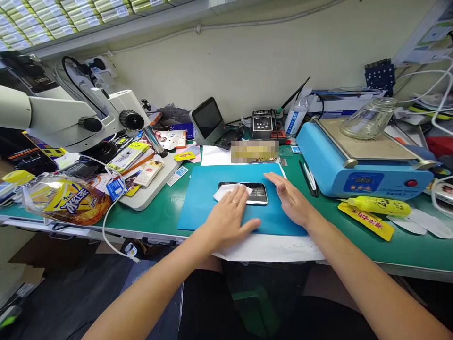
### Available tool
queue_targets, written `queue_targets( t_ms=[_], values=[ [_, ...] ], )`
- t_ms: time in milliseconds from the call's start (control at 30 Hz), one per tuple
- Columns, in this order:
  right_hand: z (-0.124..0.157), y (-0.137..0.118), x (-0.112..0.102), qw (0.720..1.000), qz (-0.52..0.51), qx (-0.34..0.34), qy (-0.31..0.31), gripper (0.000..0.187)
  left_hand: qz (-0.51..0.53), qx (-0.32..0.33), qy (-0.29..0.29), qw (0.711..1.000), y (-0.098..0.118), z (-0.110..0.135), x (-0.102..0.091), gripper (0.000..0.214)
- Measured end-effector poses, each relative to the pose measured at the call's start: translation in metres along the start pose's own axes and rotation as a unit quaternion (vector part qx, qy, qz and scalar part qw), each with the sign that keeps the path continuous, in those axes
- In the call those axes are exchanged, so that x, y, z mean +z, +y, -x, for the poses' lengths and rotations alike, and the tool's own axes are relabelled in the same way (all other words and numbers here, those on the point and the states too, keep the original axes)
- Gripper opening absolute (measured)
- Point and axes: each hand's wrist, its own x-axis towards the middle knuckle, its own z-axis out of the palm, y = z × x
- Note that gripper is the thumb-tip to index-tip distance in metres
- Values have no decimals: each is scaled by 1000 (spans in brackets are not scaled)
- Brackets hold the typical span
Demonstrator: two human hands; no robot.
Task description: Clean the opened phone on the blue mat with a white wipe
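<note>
A: Where is there open room on the table (pixel 159 215)?

B: Mostly on the blue mat (pixel 205 212) at the middle. The phone (pixel 256 193) lies flat near the mat's far edge, with bare mat in front of it and to its left. The mat's near edge overlaps a white sheet of paper (pixel 276 248), which hangs past the table's front edge.

A: And at the sides?

B: It is crowded. On the left, the microscope (pixel 71 113) stands on its white base, with a snack bag (pixel 67 200) near the front edge. On the right is a blue heating machine (pixel 354 170) with a glass jar (pixel 370 118) lying on top. A yellow bottle (pixel 380 205) lies in front of it. Two pen-like tools (pixel 309 179) lie between the mat and the machine.

A: The hands?

B: The left hand (pixel 228 218) is flat and spread, with its fingers pressed on a white cloth (pixel 222 192) that covers the phone's left end. The right hand (pixel 290 198) is also opened out, fingers straight and together, holding nothing. It rests on the mat just beside the phone's right end. I cannot tell whether it touches the phone.
</note>
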Motion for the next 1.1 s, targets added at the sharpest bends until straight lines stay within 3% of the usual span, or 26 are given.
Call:
queue_targets(
  t_ms=[100,200,333,467,600,733,800,867,1000,1100],
  values=[
    [0,0,0,1000,-4,6,4,95,-7,-46,0,999,-7,-27,-2,86],
    [-1,2,1,1000,-13,9,12,97,10,-45,-6,999,13,-47,2,95],
    [0,2,0,1000,-21,3,14,92,25,22,-13,999,39,-24,9,100],
    [2,-2,-2,1000,-14,2,-1,88,5,33,-20,999,16,8,2,93],
    [2,-3,-2,1000,-10,9,0,88,-16,-41,-25,999,-10,-12,-8,90],
    [2,1,-1,1000,-10,11,8,95,2,-13,-15,1000,18,-40,0,98],
    [2,3,0,1000,-10,8,9,95,16,25,-17,999,35,-35,6,102],
    [2,4,0,1000,-12,1,9,91,23,42,-19,999,39,-20,8,100],
    [2,3,0,1000,-11,1,-4,85,0,9,-15,1000,7,6,-2,90],
    [1,4,1,1000,-6,10,-4,87,-23,-49,-1,999,-15,-5,-7,89]
  ],
)
